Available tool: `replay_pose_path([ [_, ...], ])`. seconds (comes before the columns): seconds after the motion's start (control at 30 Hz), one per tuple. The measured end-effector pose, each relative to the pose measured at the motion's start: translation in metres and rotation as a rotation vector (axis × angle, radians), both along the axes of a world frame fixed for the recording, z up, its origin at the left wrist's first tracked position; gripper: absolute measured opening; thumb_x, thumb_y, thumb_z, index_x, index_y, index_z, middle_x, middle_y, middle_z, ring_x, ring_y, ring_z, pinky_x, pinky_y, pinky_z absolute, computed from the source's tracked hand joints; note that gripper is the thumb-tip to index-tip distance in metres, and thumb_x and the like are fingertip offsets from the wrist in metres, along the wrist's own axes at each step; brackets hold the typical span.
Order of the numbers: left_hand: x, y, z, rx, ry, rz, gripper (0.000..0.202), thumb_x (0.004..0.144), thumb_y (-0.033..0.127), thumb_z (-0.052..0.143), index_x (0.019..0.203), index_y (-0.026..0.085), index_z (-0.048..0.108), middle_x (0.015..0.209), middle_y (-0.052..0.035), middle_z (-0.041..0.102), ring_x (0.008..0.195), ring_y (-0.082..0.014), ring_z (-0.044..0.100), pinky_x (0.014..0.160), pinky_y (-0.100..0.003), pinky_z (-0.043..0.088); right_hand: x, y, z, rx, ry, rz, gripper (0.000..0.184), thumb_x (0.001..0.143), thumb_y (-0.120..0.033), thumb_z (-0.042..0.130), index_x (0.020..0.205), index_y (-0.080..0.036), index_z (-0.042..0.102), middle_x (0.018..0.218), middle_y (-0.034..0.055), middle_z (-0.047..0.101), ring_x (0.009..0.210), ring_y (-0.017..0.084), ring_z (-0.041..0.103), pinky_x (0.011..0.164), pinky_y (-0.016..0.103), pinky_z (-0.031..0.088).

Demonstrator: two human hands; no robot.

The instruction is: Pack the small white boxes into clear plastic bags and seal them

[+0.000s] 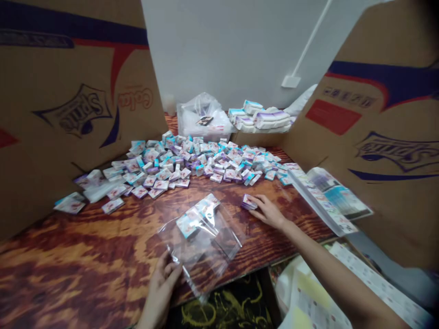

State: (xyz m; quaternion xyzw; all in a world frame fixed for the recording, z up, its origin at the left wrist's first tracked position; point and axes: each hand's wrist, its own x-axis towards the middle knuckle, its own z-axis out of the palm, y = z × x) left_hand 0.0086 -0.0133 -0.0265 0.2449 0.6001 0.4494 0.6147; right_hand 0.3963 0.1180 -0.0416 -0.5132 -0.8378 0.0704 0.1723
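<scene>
My left hand (162, 276) pinches the near left edge of a clear plastic bag (202, 256), which lies flat on the table at the front. White and light-blue small boxes (197, 214) sit side by side inside the bag's far end. To the right, my right hand (270, 212) has its thumb and fingers closed on a short stack of purple-and-white small boxes (248, 202), low over the tabletop or resting on it; I cannot tell which. Beyond both hands spreads a heap of loose small boxes (206, 160), some blue-edged and some purple-edged.
Tall cardboard panels stand at the left (78, 68) and right (384, 114) of the wood-patterned table (103, 246). At the back are a plastic-wrapped bundle (206, 116) and white packs (264, 116). Printed sheets (322, 196) lie at the right edge.
</scene>
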Motion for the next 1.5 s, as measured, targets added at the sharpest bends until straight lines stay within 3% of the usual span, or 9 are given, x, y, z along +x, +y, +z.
replay_pose_path([
  [0.07,-0.003,-0.007,-0.002,0.082,0.133,0.024,0.08,0.07,0.046,0.069,0.134,0.018,0.03,0.076,0.0007,0.062,0.07,-0.0163,0.063,0.066,-0.029,0.053,0.002,-0.002,-0.014,0.032,0.027,-0.007,0.048,0.091,-0.038,0.044,0.137,-0.026,0.037,0.12,0.0116,0.045,0.108,0.024,0.051,0.093,0.039,0.046],
  [0.13,-0.003,-0.016,0.001,0.256,0.377,0.014,0.064,0.08,0.041,0.06,0.134,0.021,0.031,0.105,-0.0091,0.06,0.088,-0.019,0.064,0.073,-0.032,0.054,0.002,-0.001,-0.027,0.076,0.055,-0.027,0.047,0.092,-0.037,0.042,0.138,-0.026,0.037,0.117,0.0112,0.047,0.107,0.024,0.052,0.092,0.039,0.046],
  [0.27,0.01,-0.03,0.021,0.785,1.02,-0.294,0.032,0.084,0.022,0.055,0.116,0.028,0.057,0.149,-0.0092,0.018,0.131,-0.0333,0.032,0.096,-0.046,0.044,-0.003,-0.001,-0.034,0.17,0.111,-0.072,0.045,0.092,-0.04,0.041,0.134,-0.024,0.044,0.108,0.0107,0.051,0.1,0.023,0.055,0.088,0.037,0.048],
  [0.33,0.02,-0.032,0.029,0.913,1.224,-0.443,0.029,0.082,0.021,0.058,0.11,0.027,0.062,0.153,-0.007,0.01,0.136,-0.0394,0.017,0.101,-0.053,0.037,-0.008,-0.009,-0.019,0.208,0.132,-0.13,0.045,0.091,-0.042,0.043,0.133,-0.024,0.046,0.103,0.0101,0.052,0.095,0.023,0.056,0.085,0.037,0.049],
  [0.43,0.03,-0.03,0.032,0.877,1.375,-0.487,0.03,0.083,0.025,0.057,0.113,0.024,0.061,0.154,-0.0095,0.009,0.136,-0.0415,0.014,0.101,-0.056,0.036,-0.021,-0.035,0.019,0.232,0.187,-0.213,0.048,0.09,-0.042,0.046,0.134,-0.024,0.045,0.105,0.0105,0.052,0.097,0.024,0.056,0.086,0.037,0.048],
  [0.57,0.03,-0.029,0.019,0.825,1.525,-0.512,0.043,0.085,0.023,0.052,0.127,0.016,0.049,0.148,-0.0173,0.027,0.137,-0.0389,0.016,0.099,-0.056,0.038,-0.06,-0.086,0.062,0.016,0.265,0.038,0.046,0.089,-0.036,0.05,0.134,-0.029,0.044,0.116,0.0112,0.05,0.105,0.023,0.055,0.085,0.032,0.05],
  [0.73,0.024,-0.03,0.008,0.831,1.582,-0.507,0.061,0.087,0.016,0.044,0.143,0.01,0.021,0.142,-0.0188,0.037,0.134,-0.0329,0.027,0.099,-0.049,0.041,-0.128,-0.111,0.052,-0.212,0.241,0.375,0.048,0.091,-0.028,0.047,0.138,-0.03,0.038,0.115,0.0093,0.051,0.103,0.021,0.055,0.088,0.033,0.05],
  [0.97,0.025,-0.031,0.005,0.832,1.534,-0.468,0.067,0.085,0.004,0.039,0.146,0.012,0.011,0.142,-0.0186,0.037,0.127,-0.0294,0.039,0.097,-0.045,0.043,-0.187,-0.089,0.016,0.0,0.204,0.386,0.051,0.086,-0.013,0.047,0.135,-0.023,0.042,0.113,0.0142,0.049,0.102,0.024,0.053,0.083,0.04,0.051],
  [1.5,0.016,-0.03,-0.003,0.825,1.308,-0.428,0.064,0.086,0.0,0.032,0.145,0.019,0.016,0.146,-0.0143,0.032,0.134,-0.0219,0.031,0.104,-0.038,0.041,-0.205,-0.058,0.003,-0.081,0.353,0.479,0.06,0.086,-0.006,0.041,0.141,-0.029,0.032,0.118,0.011,0.044,0.111,0.021,0.048,0.091,0.037,0.046],
])
